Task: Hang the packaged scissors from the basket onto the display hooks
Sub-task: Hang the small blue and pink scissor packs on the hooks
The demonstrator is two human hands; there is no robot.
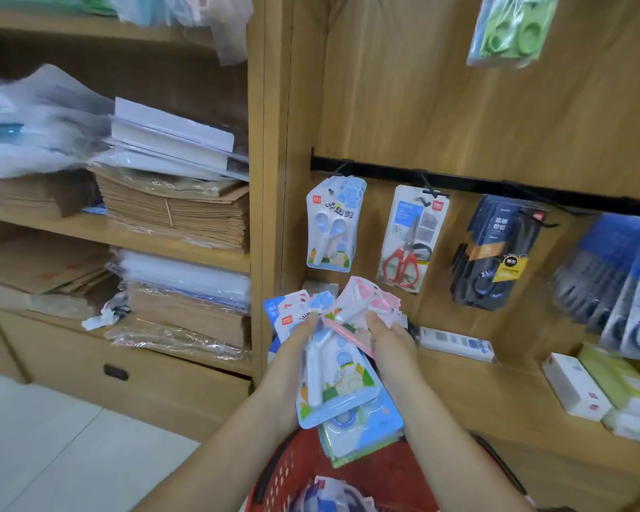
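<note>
- You stood square to the wooden display wall, with the black rail running across it and hooks along its length; that was close enough that the hanging should have needed only a short lift, not a reach.
- The red basket sat low, right under your forearms, with more packs in it, so anything that slipped would probably have dropped back in rather than onto the floor.
- Your left hand was closed around a fanned stack of blue packs, thumb on top. That grip looked fine for holding stock, but the fan was loose; you would have done well to square it up.
- Your right hand was pinched shut on a pink pack, tilted, just above the blue ones and overlapping them. I judged you were separating it out.
- The leftmost hook already carried a blue pack like yours, so the blue ones likely belonged there. No pink ones hung in view, so you needed to settle its hook first.
- The red-handled scissors and the dark packs hung further right, on their own hooks.
- The hang hole in the pink pack was too blurred to make out; you should have turned that end up and found it by thumb before lifting.
</note>
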